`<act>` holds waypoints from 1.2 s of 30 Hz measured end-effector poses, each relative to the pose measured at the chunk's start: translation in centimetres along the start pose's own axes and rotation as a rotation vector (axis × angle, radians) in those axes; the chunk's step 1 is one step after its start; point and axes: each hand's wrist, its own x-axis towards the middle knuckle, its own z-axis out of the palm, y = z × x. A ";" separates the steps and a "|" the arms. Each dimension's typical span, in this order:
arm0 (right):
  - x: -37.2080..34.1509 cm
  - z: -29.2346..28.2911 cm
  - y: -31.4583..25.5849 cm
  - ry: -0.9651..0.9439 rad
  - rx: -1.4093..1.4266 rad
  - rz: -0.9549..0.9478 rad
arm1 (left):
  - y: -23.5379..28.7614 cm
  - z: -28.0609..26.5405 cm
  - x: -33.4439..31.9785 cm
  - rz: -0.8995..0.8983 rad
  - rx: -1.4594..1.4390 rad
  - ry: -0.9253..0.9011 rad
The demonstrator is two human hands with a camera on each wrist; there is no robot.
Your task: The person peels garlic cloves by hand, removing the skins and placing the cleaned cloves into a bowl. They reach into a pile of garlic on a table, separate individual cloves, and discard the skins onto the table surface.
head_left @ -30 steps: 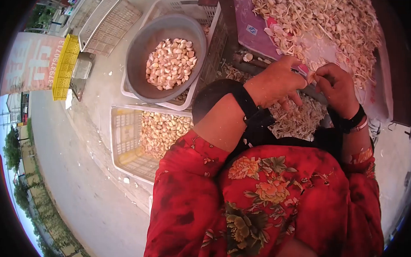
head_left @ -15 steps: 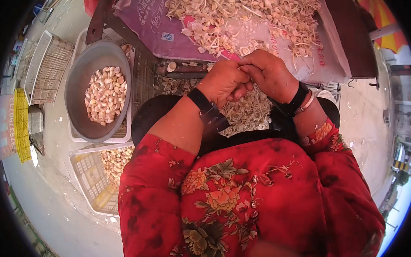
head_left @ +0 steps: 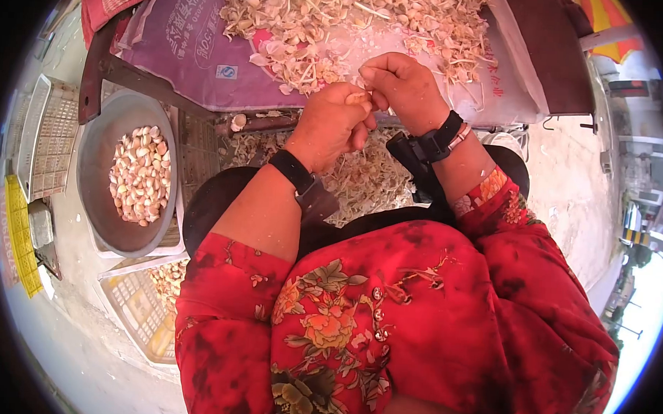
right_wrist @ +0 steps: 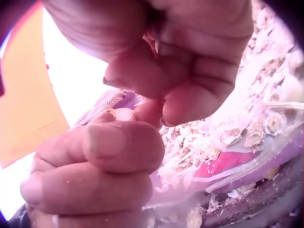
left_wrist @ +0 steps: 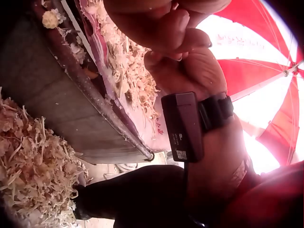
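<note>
A garlic clove (head_left: 357, 98) with pinkish skin sits between the thumb and curled fingers of my left hand (head_left: 331, 125). It also shows in the right wrist view, where the pale clove (right_wrist: 124, 114) peeks out above the left thumb. My right hand (head_left: 407, 91) meets it from the other side, thumb and forefinger pinched together at the clove's end and the remaining fingers folded. In the left wrist view, fingers cover the clove. Both hands are held over the near edge of a table, beside a heap of garlic skins (head_left: 308, 38).
Left of my legs, a grey basin (head_left: 95, 191) of loose cloves rests on a crate. A pale crate (head_left: 134, 309) with more cloves stands nearer. Purple sacking (head_left: 183, 63) covers the tabletop. More skins (head_left: 369, 175) are piled below, between my knees. Yellow and white crates stand further left.
The head view has swung, so the scene slides left. Half a second ago the hands were pressed together and hid the clove; now they are slightly apart and it shows in the left hand.
</note>
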 end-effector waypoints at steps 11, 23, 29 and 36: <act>0.8 -5.1 1.1 -0.234 -0.431 -0.177 | -0.2 -0.5 0.0 -0.014 -0.252 -0.094; 8.9 5.0 -1.3 -0.314 -0.995 -0.411 | -0.4 -0.9 1.1 -0.233 -0.062 -0.112; 9.1 1.6 2.5 -0.233 -0.998 -0.428 | -0.5 -1.0 1.0 -0.203 0.002 -0.105; 7.9 -3.2 3.5 -0.072 -0.356 0.072 | -1.1 -1.3 0.8 -0.170 0.003 0.005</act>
